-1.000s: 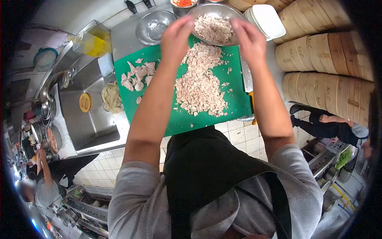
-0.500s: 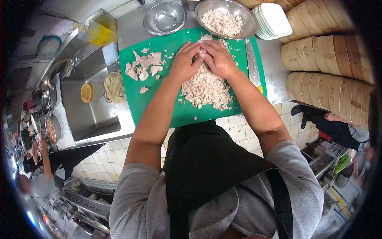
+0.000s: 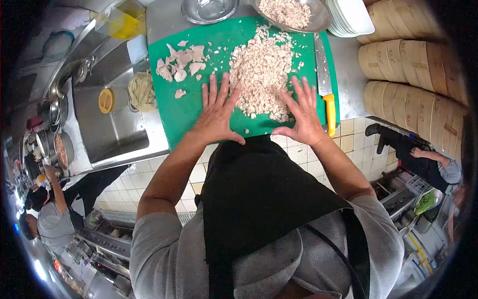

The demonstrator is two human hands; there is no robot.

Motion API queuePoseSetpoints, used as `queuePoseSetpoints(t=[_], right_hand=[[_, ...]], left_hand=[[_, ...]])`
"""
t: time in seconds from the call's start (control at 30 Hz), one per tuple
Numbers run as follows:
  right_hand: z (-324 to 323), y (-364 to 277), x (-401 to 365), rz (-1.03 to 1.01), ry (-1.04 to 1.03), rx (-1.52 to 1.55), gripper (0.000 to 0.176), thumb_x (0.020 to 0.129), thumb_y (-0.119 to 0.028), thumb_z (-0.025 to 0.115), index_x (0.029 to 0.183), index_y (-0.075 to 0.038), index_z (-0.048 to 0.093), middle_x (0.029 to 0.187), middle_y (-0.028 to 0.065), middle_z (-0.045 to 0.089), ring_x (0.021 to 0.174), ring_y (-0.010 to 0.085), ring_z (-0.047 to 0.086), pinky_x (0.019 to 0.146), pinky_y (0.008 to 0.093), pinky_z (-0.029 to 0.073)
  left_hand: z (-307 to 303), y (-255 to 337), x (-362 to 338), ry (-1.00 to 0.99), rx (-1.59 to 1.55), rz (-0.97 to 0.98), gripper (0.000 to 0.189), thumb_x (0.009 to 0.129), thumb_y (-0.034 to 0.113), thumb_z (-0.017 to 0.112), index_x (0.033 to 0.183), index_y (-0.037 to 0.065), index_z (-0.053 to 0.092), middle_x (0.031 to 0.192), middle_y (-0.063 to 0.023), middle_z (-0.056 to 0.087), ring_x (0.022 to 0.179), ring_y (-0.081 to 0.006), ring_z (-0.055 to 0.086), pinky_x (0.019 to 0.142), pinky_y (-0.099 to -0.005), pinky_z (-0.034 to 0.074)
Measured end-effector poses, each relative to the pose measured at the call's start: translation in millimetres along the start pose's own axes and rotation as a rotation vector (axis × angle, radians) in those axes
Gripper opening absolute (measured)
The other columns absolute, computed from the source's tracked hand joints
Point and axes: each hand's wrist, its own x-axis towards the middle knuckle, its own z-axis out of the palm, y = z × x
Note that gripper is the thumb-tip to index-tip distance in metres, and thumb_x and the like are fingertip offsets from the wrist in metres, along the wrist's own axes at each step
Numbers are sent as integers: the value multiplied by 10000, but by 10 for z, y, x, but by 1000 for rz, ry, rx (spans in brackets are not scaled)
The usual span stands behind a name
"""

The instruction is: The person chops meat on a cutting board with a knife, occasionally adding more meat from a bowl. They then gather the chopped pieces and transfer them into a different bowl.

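Note:
Chopped pale meat (image 3: 261, 70) lies in a large heap on the green cutting board (image 3: 199, 37). At the heap's lower left, my left hand (image 3: 215, 112) has its fingers spread and holds nothing. My right hand (image 3: 302, 112) is spread as well, at the heap's lower right, its fingertips by the edge of the meat. Larger meat pieces (image 3: 183, 60) rest on the board's left part. A knife with a yellow handle (image 3: 330, 112) lies along the board's right side, its blade pointing away from me.
Beyond the board are an empty metal bowl (image 3: 210, 10), a metal bowl of chopped meat (image 3: 321, 17) and stacked white plates (image 3: 351, 17). Bamboo steamers (image 3: 413, 107) stand at right, a sink (image 3: 117, 132) at left. Other people (image 3: 55, 219) are at both sides.
Both hands have come back from the far part of the heap toward the near edge and spread apart. The heap and the knife's yellow handle now show more fully.

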Motion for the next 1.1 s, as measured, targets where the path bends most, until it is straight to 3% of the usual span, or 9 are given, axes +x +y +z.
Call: queuePoseSetpoints(t=[0.07,0.2,0.27,0.37,0.57,0.77,0.87,0.97,1.1], right_hand=[[55,-6,-101,81,19,-38,1122,632,-670,849,1561,-195,435,1682,249,179,1530,547,120,1175,732,119],[200,50,-160,198,66,-139,1149,638,-668,850,1578,-187,398,1661,285,195,1523,566,118,1173,733,139],[300,89,-133,205,94,-134,1154,642,-666,849,1581,-177,390,1656,294,200,1521,571,119,1175,729,147],[379,109,75,188,156,-141,1174,647,-653,854,1589,-147,368,1636,325,220,1507,594,142,1194,697,183],[585,346,706,39,382,114,1161,683,-528,896,1591,-73,332,1613,345,270,1479,590,245,1205,617,283],[670,119,1049,70,501,324,781,881,-356,803,1485,20,480,1494,271,511,1402,408,492,1159,444,414],[681,-6,1171,330,621,697,490,942,-207,745,1350,36,625,1334,214,641,1230,288,627,1063,363,486],[790,8,1311,560,650,1104,374,947,-181,748,1251,31,698,1258,164,686,1149,215,648,1005,325,512],[633,-196,1439,689,792,1236,231,941,-155,760,1097,16,763,1034,66,752,947,123,659,870,278,534]], left_hand=[[67,28,7,-16,62,26,1594,427,645,954,1654,73,112,1695,-301,-63,1537,-555,-112,1219,-687,-8],[198,135,267,77,93,-33,1532,467,646,942,1649,72,153,1694,-306,-41,1536,-567,-76,1225,-679,25],[278,104,493,281,75,-51,1456,508,613,942,1639,72,201,1692,-303,43,1537,-567,27,1228,-671,86],[236,159,765,253,66,-120,1388,544,542,955,1631,77,228,1690,-264,140,1533,-543,122,1237,-639,142],[374,-2,1065,556,-298,-12,935,748,343,875,1521,40,446,1562,-237,435,1446,-428,398,1198,-507,334],[380,145,1270,724,-945,-180,549,940,206,709,1418,-27,570,1411,-215,611,1266,-277,607,1079,-350,466],[343,222,1328,760,-1160,-236,470,981,177,673,1390,-41,597,1386,-179,639,1226,-222,622,1052,-326,479],[276,312,1421,810,-1319,-284,386,1001,163,661,1320,-55,647,1312,-146,683,1171,-188,639,1024,-309,492],[173,465,1521,887,-1568,-368,274,1000,148,681,1177,-56,725,1140,-104,741,1041,-148,673,948,-278,522]])
